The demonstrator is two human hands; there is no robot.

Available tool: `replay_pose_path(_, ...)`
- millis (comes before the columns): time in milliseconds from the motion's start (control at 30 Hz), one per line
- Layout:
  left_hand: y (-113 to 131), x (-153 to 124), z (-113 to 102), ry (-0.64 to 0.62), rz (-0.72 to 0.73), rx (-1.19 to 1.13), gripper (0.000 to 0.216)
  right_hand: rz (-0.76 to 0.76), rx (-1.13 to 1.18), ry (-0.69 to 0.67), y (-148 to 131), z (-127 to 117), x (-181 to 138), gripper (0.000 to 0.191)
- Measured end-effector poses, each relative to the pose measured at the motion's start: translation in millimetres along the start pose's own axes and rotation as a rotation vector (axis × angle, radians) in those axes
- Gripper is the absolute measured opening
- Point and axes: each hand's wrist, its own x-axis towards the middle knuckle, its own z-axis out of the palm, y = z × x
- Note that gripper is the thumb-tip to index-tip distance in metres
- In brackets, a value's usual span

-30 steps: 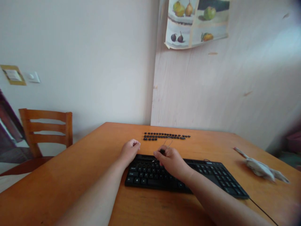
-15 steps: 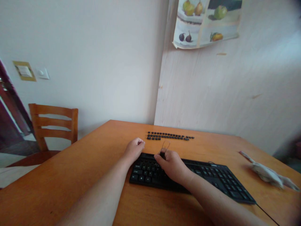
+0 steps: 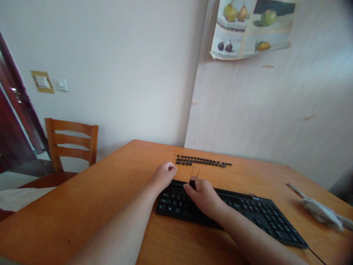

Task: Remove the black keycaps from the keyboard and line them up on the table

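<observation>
A black keyboard (image 3: 248, 213) lies on the orange wooden table (image 3: 110, 191). My right hand (image 3: 205, 197) rests over its left half, fingers pinched on a wire keycap puller (image 3: 194, 176) whose loop sticks up toward the wall. My left hand (image 3: 164, 175) is curled into a fist at the keyboard's far left corner, touching its edge; I cannot see anything in it. Rows of removed black keycaps (image 3: 202, 161) are laid out on the table just beyond the hands.
A crumpled white cloth (image 3: 320, 211) lies at the table's right. A wooden chair (image 3: 70, 145) stands at the left end. The wall is close behind, with a fruit poster (image 3: 252, 27) and a light switch (image 3: 62, 85). A dark door frame is at far left.
The view has swung left, so everything sits further right in the picture. My right hand has stayed on the keyboard's left half with the puller; the left fist has barely moved.
</observation>
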Motion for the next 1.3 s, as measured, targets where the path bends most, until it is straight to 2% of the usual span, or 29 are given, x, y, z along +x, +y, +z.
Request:
replay_pose_path(200,14,-8,1,-0.106,0.089,0.044,0.024,0.055,0.147,0.032,-1,-2,-2,0.021)
replay_pose_path(400,15,-11,2,-0.218,0.110,0.083,0.026,0.055,0.224,0.053,-1,-3,-3,0.027)
replay_pose_path(667,20,-11,1,-0.205,0.107,0.114,0.024,0.152,0.406,0.161,11,-11,0,0.030)
replay_pose_path(833,42,-17,-3,-0.206,0.102,-0.051,0.015,0.116,0.499,0.248,12,-13,1,0.033)
replay_pose_path(1000,65,-26,-2,-0.383,0.038,-0.338,0.022,0.037,0.494,0.334,13,-10,3,0.033)
replay_pose_path(1100,68,-30,1,-0.414,-0.024,-0.446,0.022,0.025,0.453,0.337,13,-7,3,0.032)
replay_pose_path(1300,66,-30,3,-0.370,-0.082,-0.505,0.024,-0.068,0.422,0.347,10,-7,1,0.032)
